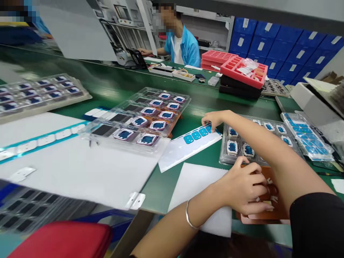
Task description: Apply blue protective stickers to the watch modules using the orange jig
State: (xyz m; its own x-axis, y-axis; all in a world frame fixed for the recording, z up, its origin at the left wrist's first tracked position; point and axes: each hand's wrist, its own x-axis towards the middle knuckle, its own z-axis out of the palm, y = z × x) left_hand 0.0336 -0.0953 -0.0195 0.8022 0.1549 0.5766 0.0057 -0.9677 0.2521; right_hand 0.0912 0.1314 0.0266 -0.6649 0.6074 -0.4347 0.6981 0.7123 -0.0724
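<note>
My left hand (248,188), with a bangle at its wrist, rests on an orange-brown fixture block (281,211) at the front edge of the bench. Its fingers are curled over the block, and what lies under the palm is hidden. Further away, my right hand (215,120) reaches across the left one to a white backing sheet (174,156) with a row of blue rounded stickers (196,135). Its thumb and fingertips are pinched at the last sticker at the sheet's far right end. Whether that sticker has lifted cannot be made out.
A clear tray (224,154) of white-framed blue parts lies beneath my right forearm. Another part-filled tray (185,98) stands left of centre. White foam (199,182) lies before me. Red trays (228,73) sit behind. A co-worker in blue (189,46) sits across the bench.
</note>
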